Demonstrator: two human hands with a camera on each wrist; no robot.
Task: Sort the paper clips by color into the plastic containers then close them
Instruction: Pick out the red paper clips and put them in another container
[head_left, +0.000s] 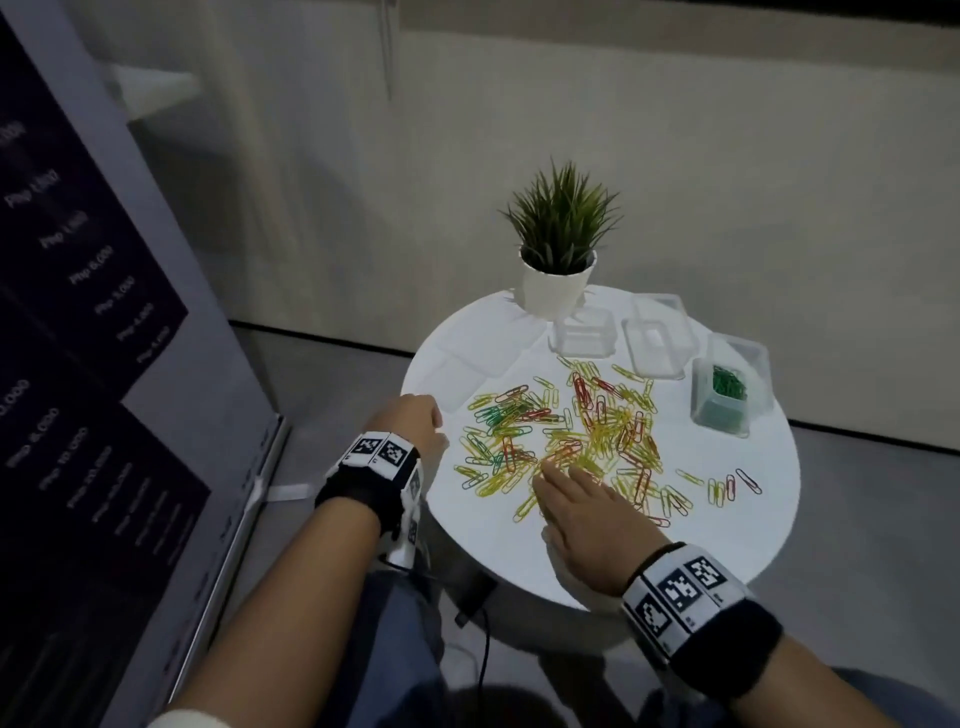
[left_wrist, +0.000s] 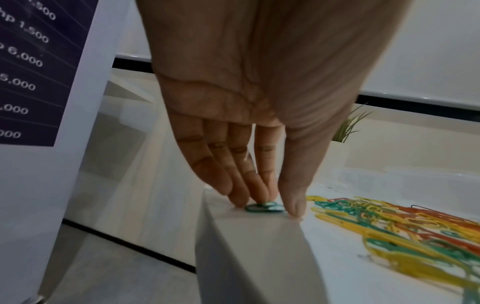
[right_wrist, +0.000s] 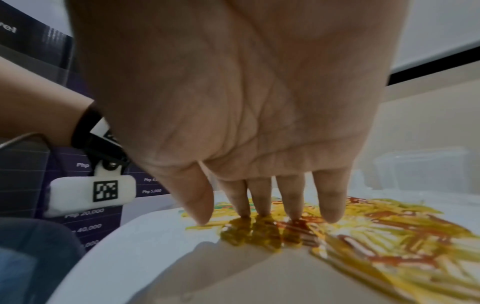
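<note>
Mixed paper clips (head_left: 566, 441) strewn mid round table (head_left: 727, 545); light, thin, slick, tangle-prone.

Left hand (left_wrist: 249, 123) pinching green clips (left_wrist: 263, 207) at table edge.

Right hand (head_left: 587, 514) flat, fingers straight, pressing pile.

Best slid to rim, pinched edgewise.

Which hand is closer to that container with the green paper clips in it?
The right hand. It rests on the pile of clips mid-table, with the container off to its far right. The left hand is at the table's opposite edge, across the pile.
</note>
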